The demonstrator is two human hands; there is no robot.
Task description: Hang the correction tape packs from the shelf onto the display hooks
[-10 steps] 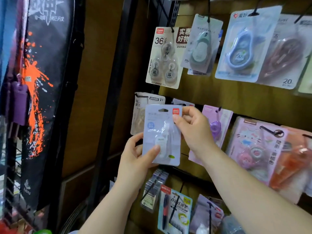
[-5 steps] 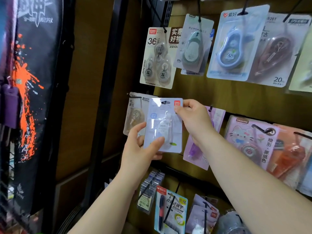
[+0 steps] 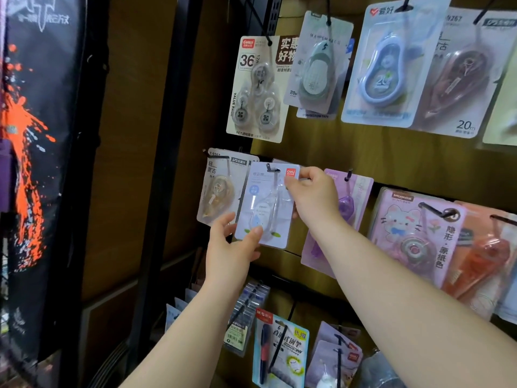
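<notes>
Pale-blue correction tape pack, mid-frame: right hand pinches its top, left hand its bottom. Display hook seems barely through; early release could drop it.

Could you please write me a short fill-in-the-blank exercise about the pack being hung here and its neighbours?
1. The left hand grips the held pack at its lower ___ corner.
2. The right hand pinches it beside its ___ logo.
3. The neighbouring pack hanging behind the right wrist is ___ in colour.
4. The value pack above bears the number ___.

Missing words: left; red; purple; 36.
</notes>
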